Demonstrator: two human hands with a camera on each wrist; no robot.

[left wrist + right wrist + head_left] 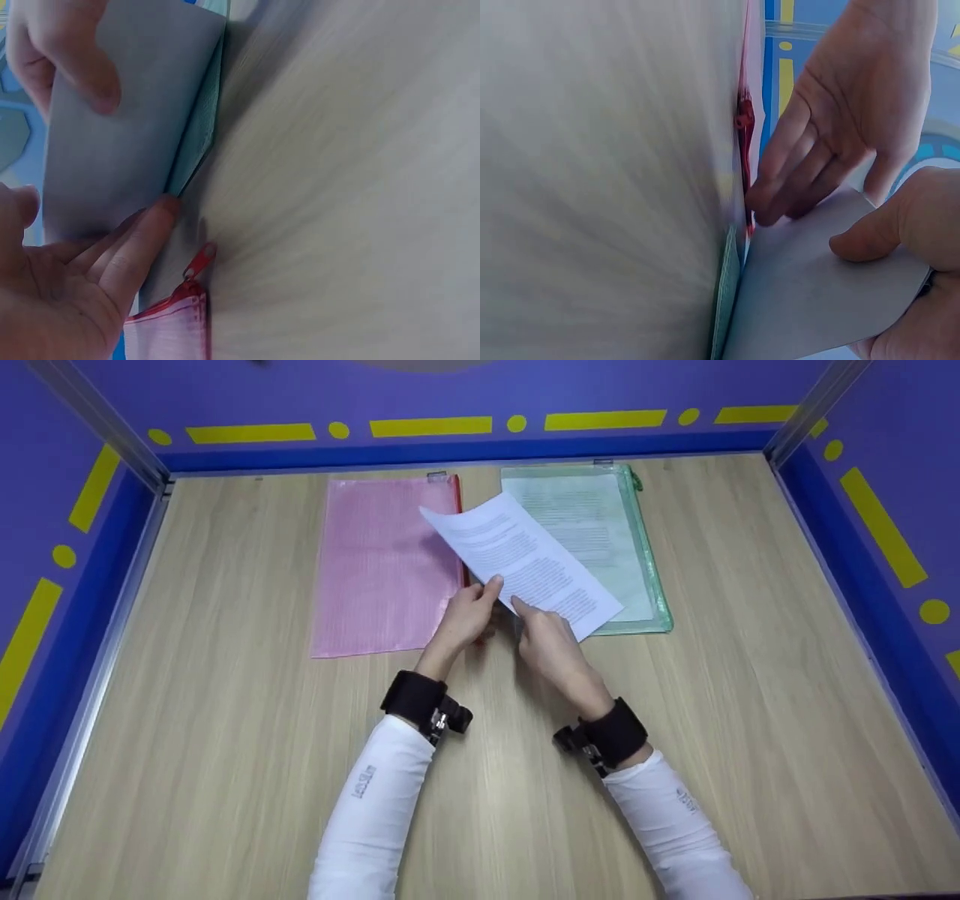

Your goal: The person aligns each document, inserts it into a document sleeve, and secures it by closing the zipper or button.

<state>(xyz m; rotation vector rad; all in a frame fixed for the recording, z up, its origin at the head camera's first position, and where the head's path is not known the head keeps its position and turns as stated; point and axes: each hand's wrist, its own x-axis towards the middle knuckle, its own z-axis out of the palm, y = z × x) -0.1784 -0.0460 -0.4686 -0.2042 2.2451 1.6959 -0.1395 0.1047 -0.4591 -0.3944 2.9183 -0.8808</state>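
In the head view a printed sheet of paper (517, 551) is held slanted above the table, partly over both zip folders. My right hand (551, 649) pinches its near edge, the index finger on the printed side and the thumb (862, 241) on the underside. My left hand (466, 619) is at the paper's left edge, its fairly straight fingers (142, 247) touching the underside and its thumb raised apart. A pink zip folder (382, 562) with a red zip lies left. To the right lies a green zip folder (646, 562), printed pages showing through it and partly covered by the sheet.
The folders lie side by side towards the back of the wooden table (225, 735). Blue panels with yellow marks (431, 427) rise at the back and both sides. A black wrist strap with a small camera (416, 701) is on each forearm.
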